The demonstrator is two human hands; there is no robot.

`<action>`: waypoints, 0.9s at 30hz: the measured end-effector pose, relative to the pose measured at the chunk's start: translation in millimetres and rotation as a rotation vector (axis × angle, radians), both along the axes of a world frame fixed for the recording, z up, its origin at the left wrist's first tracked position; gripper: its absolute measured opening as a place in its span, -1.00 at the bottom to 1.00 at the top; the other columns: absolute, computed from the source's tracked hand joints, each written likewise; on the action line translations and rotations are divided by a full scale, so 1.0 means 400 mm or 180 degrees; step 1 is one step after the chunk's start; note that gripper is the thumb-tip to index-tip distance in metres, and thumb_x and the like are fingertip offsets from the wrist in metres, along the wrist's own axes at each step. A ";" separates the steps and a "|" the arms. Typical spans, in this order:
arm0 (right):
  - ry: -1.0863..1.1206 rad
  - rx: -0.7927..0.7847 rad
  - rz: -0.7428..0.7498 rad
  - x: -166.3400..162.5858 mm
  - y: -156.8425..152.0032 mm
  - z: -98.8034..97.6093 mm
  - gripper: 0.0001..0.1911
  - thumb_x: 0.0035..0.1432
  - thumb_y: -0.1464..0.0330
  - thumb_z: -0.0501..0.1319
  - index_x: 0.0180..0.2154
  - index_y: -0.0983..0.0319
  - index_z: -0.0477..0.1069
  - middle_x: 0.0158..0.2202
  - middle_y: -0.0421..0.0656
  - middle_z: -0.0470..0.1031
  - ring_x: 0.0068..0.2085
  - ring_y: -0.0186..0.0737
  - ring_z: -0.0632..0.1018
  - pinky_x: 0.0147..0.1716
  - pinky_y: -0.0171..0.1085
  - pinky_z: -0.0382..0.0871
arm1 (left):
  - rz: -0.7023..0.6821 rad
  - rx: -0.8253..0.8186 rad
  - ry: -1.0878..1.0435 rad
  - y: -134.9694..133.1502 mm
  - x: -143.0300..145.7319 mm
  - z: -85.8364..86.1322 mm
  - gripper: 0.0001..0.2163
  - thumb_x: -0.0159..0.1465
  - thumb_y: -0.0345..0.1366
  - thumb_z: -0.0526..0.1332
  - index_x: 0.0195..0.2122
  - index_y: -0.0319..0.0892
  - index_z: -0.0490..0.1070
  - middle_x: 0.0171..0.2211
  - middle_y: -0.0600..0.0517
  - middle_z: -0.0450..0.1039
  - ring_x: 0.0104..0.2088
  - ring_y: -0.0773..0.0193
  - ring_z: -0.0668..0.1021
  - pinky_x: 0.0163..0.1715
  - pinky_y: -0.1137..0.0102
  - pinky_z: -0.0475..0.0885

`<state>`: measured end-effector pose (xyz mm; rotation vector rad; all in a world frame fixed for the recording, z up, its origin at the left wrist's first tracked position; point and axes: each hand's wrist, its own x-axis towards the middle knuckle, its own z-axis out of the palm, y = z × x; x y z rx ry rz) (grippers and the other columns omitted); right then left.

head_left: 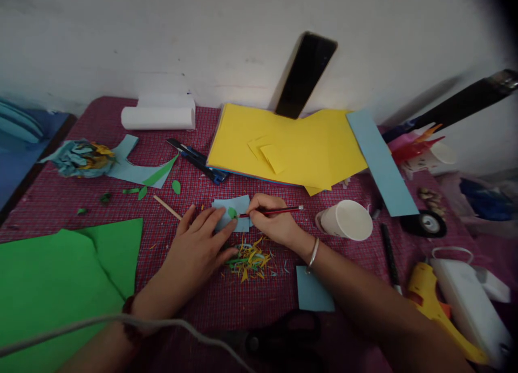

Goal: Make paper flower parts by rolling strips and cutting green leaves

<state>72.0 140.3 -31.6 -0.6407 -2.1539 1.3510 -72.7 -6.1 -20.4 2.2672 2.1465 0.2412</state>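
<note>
My left hand lies flat with fingers spread, its fingertips pressing a small green leaf cutout onto a small light blue paper piece on the red checked tablecloth. My right hand is closed around a red pencil, whose tip meets the blue paper beside the leaf. A heap of thin coloured paper scraps lies just below both hands.
Yellow paper stack, blue strip, tipped paper cup, green sheets, wooden stick, utility knife, yellow glue gun, tape roll, scissors, phone leaning on the wall, white roll.
</note>
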 end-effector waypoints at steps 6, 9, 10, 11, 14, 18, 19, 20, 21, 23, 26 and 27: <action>0.0029 -0.0004 -0.0019 -0.001 0.001 -0.005 -0.85 -0.02 0.53 0.07 -0.55 0.23 0.32 -0.56 -0.28 0.34 -0.52 -0.39 0.34 -0.52 -0.38 0.19 | -0.0076 0.0053 0.0072 -0.003 0.002 0.002 -0.65 0.22 -0.13 0.25 0.02 -0.03 0.45 0.11 -0.14 0.39 0.09 -0.07 0.42 0.16 -0.07 0.16; 0.0026 0.0009 -0.0025 -0.001 0.003 -0.005 -0.85 -0.02 0.52 0.07 -0.55 0.23 0.32 -0.56 -0.28 0.35 -0.52 -0.38 0.35 -0.51 -0.37 0.19 | -0.0023 0.0100 0.0022 -0.003 0.005 -0.003 -0.56 0.20 -0.15 0.26 0.09 -0.16 0.38 0.10 -0.18 0.40 0.09 -0.07 0.42 0.17 -0.04 0.16; 0.0036 0.0012 -0.0015 -0.001 0.003 -0.004 -0.85 -0.02 0.52 0.07 -0.55 0.23 0.31 -0.56 -0.28 0.35 -0.51 -0.38 0.36 -0.51 -0.37 0.19 | 0.0007 0.0117 0.0008 -0.001 0.005 -0.006 -0.54 0.21 -0.15 0.25 0.12 -0.22 0.35 0.09 -0.19 0.41 0.09 -0.06 0.42 0.17 -0.03 0.15; 0.0048 0.0015 -0.0005 -0.001 0.002 -0.004 -0.85 -0.03 0.52 0.07 -0.55 0.23 0.31 -0.56 -0.27 0.35 -0.51 -0.38 0.36 -0.51 -0.37 0.19 | 0.0023 0.0132 0.0004 0.000 0.005 -0.008 -0.53 0.23 -0.15 0.23 0.13 -0.27 0.33 0.08 -0.20 0.42 0.08 -0.05 0.42 0.18 -0.02 0.13; 0.0056 -0.0002 -0.0001 -0.001 0.001 -0.001 -0.85 -0.03 0.53 0.07 -0.55 0.22 0.31 -0.56 -0.28 0.35 -0.51 -0.37 0.36 -0.50 -0.37 0.20 | 0.0015 0.0119 0.0045 0.007 0.004 -0.011 -0.59 0.30 -0.19 0.14 0.13 -0.26 0.33 0.06 -0.16 0.43 0.06 -0.03 0.42 0.20 -0.03 0.10; 0.0035 -0.0033 -0.0009 -0.001 0.001 0.001 -0.85 -0.02 0.52 0.07 -0.55 0.23 0.30 -0.55 -0.27 0.35 -0.49 -0.36 0.36 -0.48 -0.36 0.21 | 0.0044 0.0057 0.0115 0.014 0.002 -0.005 -0.63 0.32 -0.19 0.10 0.11 -0.20 0.36 0.03 -0.13 0.44 0.03 -0.04 0.43 0.18 -0.05 0.11; 0.0020 -0.0033 -0.0007 -0.001 0.002 0.001 -0.86 -0.03 0.52 0.07 -0.56 0.23 0.30 -0.56 -0.27 0.35 -0.49 -0.36 0.36 -0.48 -0.35 0.21 | 0.0050 0.0052 0.0129 0.015 0.003 -0.003 -0.62 0.32 -0.19 0.11 0.11 -0.20 0.36 0.02 -0.13 0.45 0.02 -0.04 0.43 0.18 -0.05 0.12; 0.0006 -0.0045 0.0001 -0.001 0.002 0.001 -0.86 -0.04 0.52 0.07 -0.56 0.22 0.30 -0.56 -0.27 0.35 -0.49 -0.36 0.36 -0.48 -0.35 0.21 | 0.0055 0.0050 0.0138 0.016 0.004 -0.002 -0.62 0.31 -0.19 0.11 0.11 -0.20 0.37 0.02 -0.13 0.45 0.02 -0.05 0.43 0.18 -0.06 0.12; -0.0008 -0.0072 0.0018 0.000 0.003 0.001 -0.86 -0.05 0.52 0.07 -0.57 0.22 0.29 -0.57 -0.27 0.34 -0.50 -0.36 0.36 -0.48 -0.36 0.20 | 0.0060 0.0045 0.0142 0.016 0.004 -0.001 -0.62 0.31 -0.19 0.12 0.11 -0.20 0.37 0.02 -0.13 0.45 0.02 -0.05 0.43 0.18 -0.06 0.12; 0.0003 -0.0177 0.0025 0.001 0.004 0.000 -0.86 -0.05 0.52 0.07 -0.57 0.22 0.29 -0.58 -0.28 0.33 -0.51 -0.36 0.35 -0.50 -0.36 0.19 | 0.0074 0.0028 0.0138 0.017 0.006 0.000 -0.62 0.30 -0.19 0.13 0.11 -0.20 0.37 0.02 -0.13 0.45 0.02 -0.05 0.43 0.18 -0.06 0.11; 0.0135 -0.0335 -0.0122 0.003 0.004 -0.001 -0.86 -0.03 0.52 0.07 -0.56 0.22 0.29 -0.59 -0.30 0.30 -0.53 -0.37 0.32 -0.52 -0.37 0.17 | 0.0078 0.0003 0.0123 0.016 0.006 -0.001 -0.62 0.30 -0.18 0.13 0.11 -0.20 0.37 0.04 -0.13 0.44 0.04 -0.05 0.42 0.20 -0.05 0.09; 0.0173 -0.0346 -0.0163 0.004 0.004 -0.001 -0.86 -0.02 0.52 0.07 -0.55 0.22 0.29 -0.59 -0.30 0.30 -0.53 -0.38 0.32 -0.52 -0.37 0.17 | 0.0077 0.0004 0.0117 0.015 0.006 -0.002 -0.62 0.30 -0.18 0.13 0.11 -0.20 0.37 0.04 -0.14 0.43 0.05 -0.05 0.42 0.20 -0.05 0.08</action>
